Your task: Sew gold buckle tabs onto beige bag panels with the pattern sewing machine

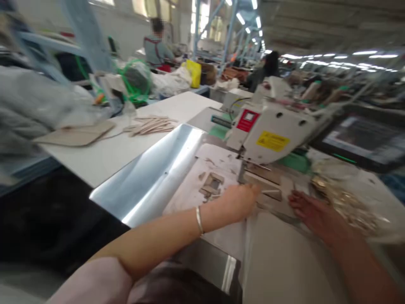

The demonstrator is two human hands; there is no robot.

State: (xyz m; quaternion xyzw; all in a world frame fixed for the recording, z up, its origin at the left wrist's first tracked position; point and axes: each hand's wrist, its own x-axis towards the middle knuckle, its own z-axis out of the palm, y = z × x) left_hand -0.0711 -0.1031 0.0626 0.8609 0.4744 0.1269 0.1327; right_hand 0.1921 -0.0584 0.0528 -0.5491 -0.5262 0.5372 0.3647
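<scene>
In the head view, the sewing machine [268,126] stands over a tan slotted panel [283,204], which lies just below its head on the person's side. The left hand [237,202] is at the panel's left part, near the machine's head, its fingers bent together; a thin pale strip [270,192] shows at the fingertips, but whether they pinch it I cannot tell. The right hand [311,211] is to the right of the head, fingers half curled at the panel's right edge; blur hides whether it grips or only touches.

Left of the machine, a shiny metal sheet [148,177] reaches toward the person, its near corner jutting past the edge of the white counter [177,105] over a dark gap. The hands stand apart, leaving open room between them across the panel; only a narrow gap parts the left hand from the head above. To the machine's right, a bag of gold-coloured pieces [354,207] sits close beside the right hand.

The panel's slot has its long axis slanting from below the machine's head rightward and nearer the person, pointing toward the right hand. The panel's full outline is partly hidden.
</scene>
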